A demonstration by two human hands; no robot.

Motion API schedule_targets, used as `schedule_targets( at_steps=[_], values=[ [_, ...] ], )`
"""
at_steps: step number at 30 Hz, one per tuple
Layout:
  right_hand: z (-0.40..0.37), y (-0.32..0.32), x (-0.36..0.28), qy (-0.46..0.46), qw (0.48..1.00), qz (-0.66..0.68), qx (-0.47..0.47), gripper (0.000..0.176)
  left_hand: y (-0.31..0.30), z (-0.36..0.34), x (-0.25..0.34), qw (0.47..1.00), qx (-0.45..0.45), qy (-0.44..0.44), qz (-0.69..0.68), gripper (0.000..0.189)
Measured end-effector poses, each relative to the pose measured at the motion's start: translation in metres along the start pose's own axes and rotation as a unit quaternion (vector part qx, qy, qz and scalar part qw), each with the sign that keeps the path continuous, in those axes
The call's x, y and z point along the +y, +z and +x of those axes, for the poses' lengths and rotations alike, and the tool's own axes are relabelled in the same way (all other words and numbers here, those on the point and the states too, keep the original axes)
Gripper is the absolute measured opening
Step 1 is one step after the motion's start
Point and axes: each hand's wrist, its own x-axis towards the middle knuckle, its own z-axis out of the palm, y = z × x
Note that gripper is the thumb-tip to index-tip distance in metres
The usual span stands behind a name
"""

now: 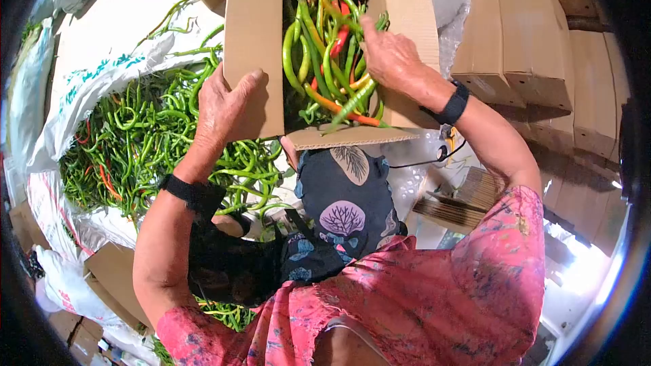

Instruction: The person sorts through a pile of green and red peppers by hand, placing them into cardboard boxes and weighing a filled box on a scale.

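Note:
In the head view, a cardboard box (251, 34) stands open in front of me, holding long green, red and orange chili peppers (329, 61). My left hand (224, 105) grips the box's left flap, thumb on the near face and fingers behind it. Over the right side of the box is my right hand (392, 57). Its index finger stretches out against the peppers, slightly blurred, and the other fingers are mostly hidden beneath the hand. I see no pepper clearly held in it. Peppers lie loosely tangled below the box rim, some reaching the front flap (352, 138).
A large white sack (47, 135) spills a heap of green peppers (156, 135) at left. Stacked cardboard boxes (536, 34) line the right side. Clear plastic wrap (451, 0) lies beside the box. Folded cardboard (461, 200) sits on the floor to the right of my knees.

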Motion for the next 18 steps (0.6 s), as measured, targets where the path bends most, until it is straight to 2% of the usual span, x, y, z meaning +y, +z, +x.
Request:
schedule_targets(
  at_steps=[2, 3, 5, 6, 7, 8, 9, 13, 15, 18],
  values=[
    [-0.009, 0.003, 0.010, -0.071, 0.986, 0.010, 0.150, 0.041, -0.003, 0.000, 0.000, 1.000, -0.010, -0.003, 0.008, 0.032],
    [-0.014, -0.001, 0.010, -0.066, 0.987, 0.012, 0.147, 0.041, 0.000, -0.003, 0.005, 1.000, -0.015, -0.006, 0.008, 0.032],
    [-0.022, -0.023, 0.002, -0.042, 0.995, 0.031, 0.080, 0.046, 0.003, -0.006, 0.017, 0.999, 0.011, -0.030, 0.039, 0.036],
    [-0.025, -0.025, -0.001, -0.045, 0.999, 0.006, -0.011, 0.042, 0.003, -0.007, 0.019, 0.998, 0.016, -0.031, 0.052, 0.036],
    [-0.030, -0.023, -0.007, -0.044, 0.999, 0.008, -0.013, 0.042, 0.003, -0.008, 0.020, 0.998, 0.014, -0.033, 0.053, 0.036],
    [-0.033, -0.019, -0.014, -0.081, 0.979, 0.051, -0.178, 0.037, 0.004, -0.008, 0.021, 0.998, 0.013, -0.029, 0.048, 0.037],
    [-0.035, -0.016, -0.017, -0.117, 0.930, 0.091, -0.338, 0.034, 0.005, -0.009, 0.021, 0.999, 0.013, -0.025, 0.043, 0.037],
    [-0.034, 0.031, -0.019, -0.150, 0.930, 0.068, -0.329, 0.033, 0.000, -0.005, 0.010, 0.999, 0.023, -0.014, 0.040, 0.037],
    [-0.032, 0.031, -0.022, -0.254, 0.926, 0.098, -0.263, 0.032, 0.000, -0.005, 0.013, 0.997, 0.030, -0.023, 0.063, 0.038],
    [-0.023, 0.023, -0.035, -0.236, 0.923, 0.108, -0.282, 0.029, -0.004, -0.002, 0.006, 0.999, 0.020, -0.036, 0.022, 0.038]
  ],
)
